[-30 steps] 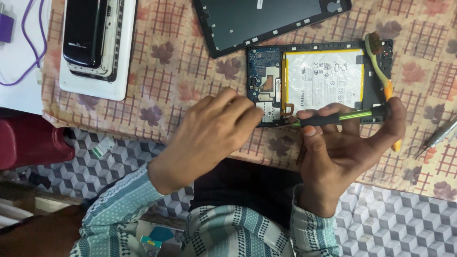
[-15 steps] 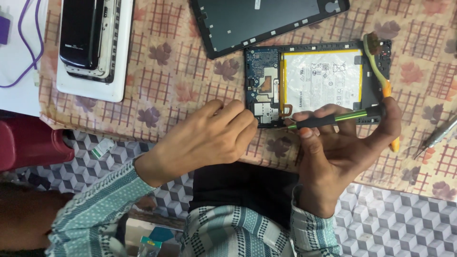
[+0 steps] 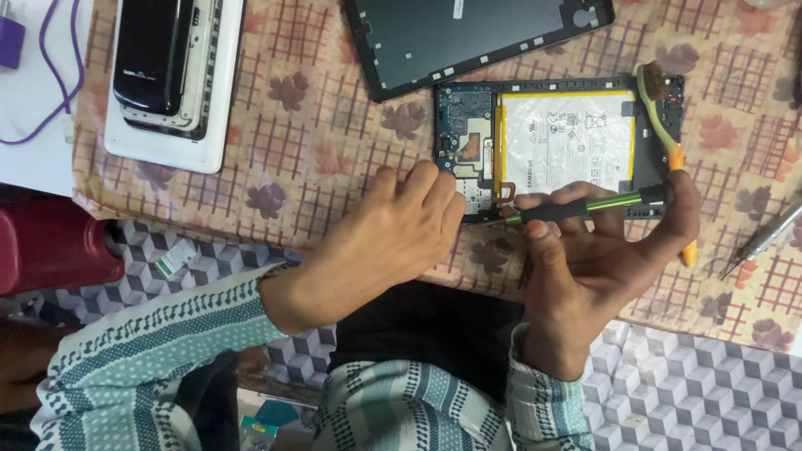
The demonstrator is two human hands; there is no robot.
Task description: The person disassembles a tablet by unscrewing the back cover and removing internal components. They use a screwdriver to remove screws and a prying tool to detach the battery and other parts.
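An opened tablet point(image 3: 558, 142) lies on the patterned tablecloth, its blue circuit board on the left and a white battery with a yellow edge in the middle. My right hand point(image 3: 589, 267) grips a black and green screwdriver point(image 3: 585, 205) held level, its tip at the board's lower left corner. My left hand point(image 3: 384, 238) rests on the cloth with its fingertips pressing the tablet's lower left corner beside that tip. A green and orange toothbrush point(image 3: 664, 125) lies across the tablet's right side.
The tablet's black back cover point(image 3: 468, 38) lies above it. A stack of phones sits on a white tray point(image 3: 167, 79) at upper left, beside a purple cable point(image 3: 46, 92). A metal tool point(image 3: 764, 238) lies at the right edge. A dark red object point(image 3: 50, 246) is at left.
My left hand has shifted slightly along the tablet's lower left corner. The screwdriver stays at the board's corner.
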